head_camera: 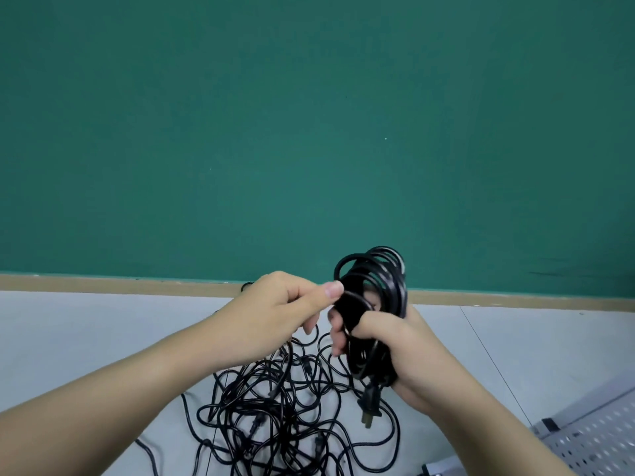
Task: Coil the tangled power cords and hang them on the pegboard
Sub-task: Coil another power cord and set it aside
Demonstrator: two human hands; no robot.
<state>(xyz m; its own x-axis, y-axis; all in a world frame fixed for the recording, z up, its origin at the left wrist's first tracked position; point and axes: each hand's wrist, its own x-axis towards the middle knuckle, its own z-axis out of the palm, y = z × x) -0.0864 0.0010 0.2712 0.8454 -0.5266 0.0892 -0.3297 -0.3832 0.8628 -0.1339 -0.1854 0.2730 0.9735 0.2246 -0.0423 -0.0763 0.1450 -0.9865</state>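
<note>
You stand over a pale grey floor (103, 324) that meets a green wall (309, 115) along a tan baseboard (120, 282). A thin seam crosses the floor at right. On the floor below your hands lies the tangled pile of black cords (275, 407), several small connectors buried in it. At the lower right corner a white perforated pegboard (598, 441) lies flat, cut off by the frame edge; a dark piece beside it is too cropped to identify.

Your right hand (395, 341) has its fingers curled round a coiled cord (374, 297), loops standing up above the fist, its plug (369, 405) dangling beneath. Your left hand (275, 310) pinches a black strap (348, 312) wrapped at the coil's middle, between thumb and forefinger. How the strap fastens is hidden behind the fingers.
</note>
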